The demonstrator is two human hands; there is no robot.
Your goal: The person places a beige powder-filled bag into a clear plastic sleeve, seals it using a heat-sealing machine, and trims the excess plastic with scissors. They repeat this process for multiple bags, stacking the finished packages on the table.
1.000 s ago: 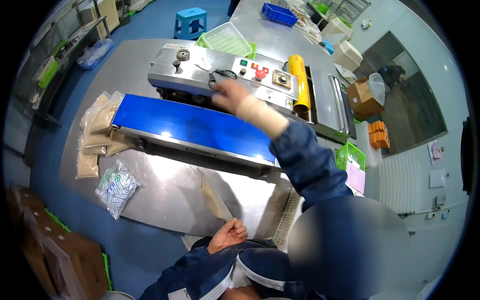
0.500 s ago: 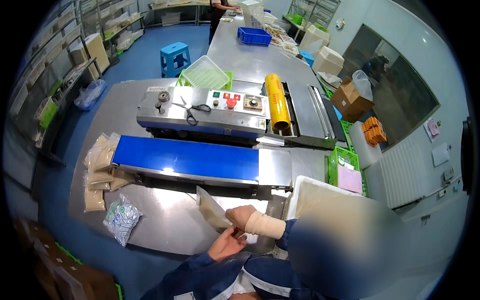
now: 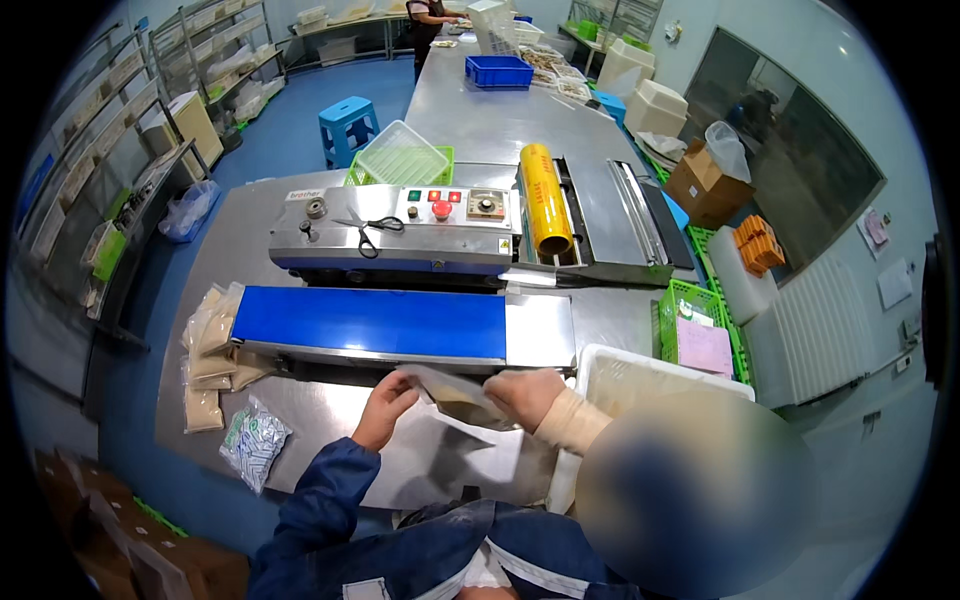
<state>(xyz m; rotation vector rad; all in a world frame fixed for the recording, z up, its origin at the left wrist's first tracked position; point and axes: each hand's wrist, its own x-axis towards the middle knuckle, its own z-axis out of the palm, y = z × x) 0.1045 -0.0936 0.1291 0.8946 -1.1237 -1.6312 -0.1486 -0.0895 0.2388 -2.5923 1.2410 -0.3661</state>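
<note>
A clear plastic bag point(image 3: 458, 402) with tan contents is stretched between my two hands, tilted, just in front of the band sealer's blue conveyor belt point(image 3: 370, 322). My left hand point(image 3: 388, 408) pinches the bag's left upper edge. At its right end, my right hand point(image 3: 528, 394) is closed on it, with a cream cuff at the wrist. Below the bag lies a flat white surface point(image 3: 485, 460), partly in shadow. Right of my right hand stands a white tub point(image 3: 668, 370); what it holds is hard to make out.
Filled tan bags point(image 3: 208, 345) pile at the conveyor's left end, beside a packet of small sachets point(image 3: 254, 442). Scissors point(image 3: 370, 236) lie on the band sealer point(image 3: 345, 245). A yellow film roll point(image 3: 545, 200) and a green basket point(image 3: 690, 325) are farther right. Another person point(image 3: 428, 30) stands at the far end.
My left hand has moved up and left, from below my right hand to the bag's left edge. My right hand has moved right and up. The bag now spans between them.
</note>
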